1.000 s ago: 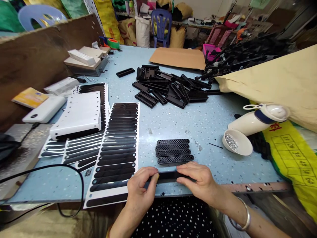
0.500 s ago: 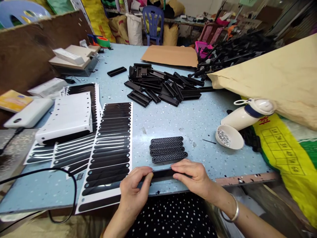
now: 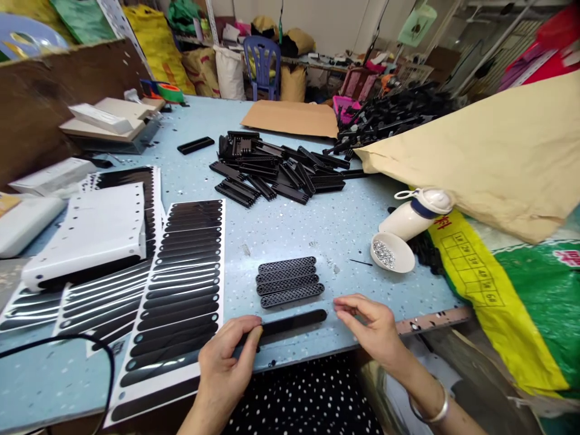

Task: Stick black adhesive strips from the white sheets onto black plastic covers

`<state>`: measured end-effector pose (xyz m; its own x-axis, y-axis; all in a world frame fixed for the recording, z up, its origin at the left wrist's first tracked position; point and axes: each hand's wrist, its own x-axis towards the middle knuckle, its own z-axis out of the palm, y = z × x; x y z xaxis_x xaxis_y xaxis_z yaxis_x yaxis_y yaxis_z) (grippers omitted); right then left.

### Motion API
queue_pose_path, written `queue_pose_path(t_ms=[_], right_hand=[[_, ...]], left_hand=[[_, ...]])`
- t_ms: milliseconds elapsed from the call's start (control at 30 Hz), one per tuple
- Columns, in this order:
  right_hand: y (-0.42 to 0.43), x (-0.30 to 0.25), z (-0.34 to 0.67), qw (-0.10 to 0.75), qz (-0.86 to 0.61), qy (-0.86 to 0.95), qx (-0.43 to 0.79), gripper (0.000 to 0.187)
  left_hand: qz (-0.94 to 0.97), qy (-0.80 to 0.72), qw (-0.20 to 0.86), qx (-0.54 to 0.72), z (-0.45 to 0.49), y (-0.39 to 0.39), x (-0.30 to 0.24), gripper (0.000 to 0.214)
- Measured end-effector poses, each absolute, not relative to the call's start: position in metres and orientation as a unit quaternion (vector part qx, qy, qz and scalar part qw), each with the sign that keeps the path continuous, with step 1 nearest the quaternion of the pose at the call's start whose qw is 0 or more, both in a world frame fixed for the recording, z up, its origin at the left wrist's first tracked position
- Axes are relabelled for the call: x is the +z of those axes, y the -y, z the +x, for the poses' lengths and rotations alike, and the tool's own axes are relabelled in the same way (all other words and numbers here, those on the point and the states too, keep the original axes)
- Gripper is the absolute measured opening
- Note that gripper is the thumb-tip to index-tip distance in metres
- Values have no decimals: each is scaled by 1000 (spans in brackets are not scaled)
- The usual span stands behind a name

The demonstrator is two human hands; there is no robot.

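Observation:
My left hand (image 3: 231,356) pinches the left end of a long flat black bar (image 3: 294,323) with rounded ends, between thumb and fingertips. The bar's smooth face is up, close to the front of the table. Just past its right end is my right hand (image 3: 369,323), off the bar, its thumb and fingers slightly apart with nothing visible between them. Several black bars with a lattice face (image 3: 290,281) lie side by side right behind the held bar. Left of them lies a white sheet of black rounded strip stickers (image 3: 179,284).
A pile of black plastic bars (image 3: 276,169) lies farther back, before a brown cardboard piece (image 3: 290,118). On the right are a white bowl (image 3: 403,260) of small metal parts, a pale bottle (image 3: 408,220) and a thin black rod (image 3: 361,262). A black cable (image 3: 111,362) curves at lower left.
My right hand has let go of the bar's right end and moved off to the right. The left hand keeps its pinch. The view has shifted somewhat to the right.

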<state>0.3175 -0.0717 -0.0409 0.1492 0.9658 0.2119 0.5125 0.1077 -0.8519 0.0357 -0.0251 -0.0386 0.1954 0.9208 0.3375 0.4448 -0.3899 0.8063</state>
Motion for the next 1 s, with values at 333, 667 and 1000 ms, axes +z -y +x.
queue_pose_path(t_ms=[333, 667, 1000], right_hand=[[58, -38, 272, 444, -632, 576, 268, 22], [47, -43, 286, 428, -615, 562, 350, 7], [41, -42, 289, 417, -593, 581, 370, 19]], left_hand=[[728, -475, 268, 414, 35, 24, -41, 11], [732, -466, 273, 414, 32, 24, -45, 9], [733, -461, 282, 414, 32, 24, -44, 10]])
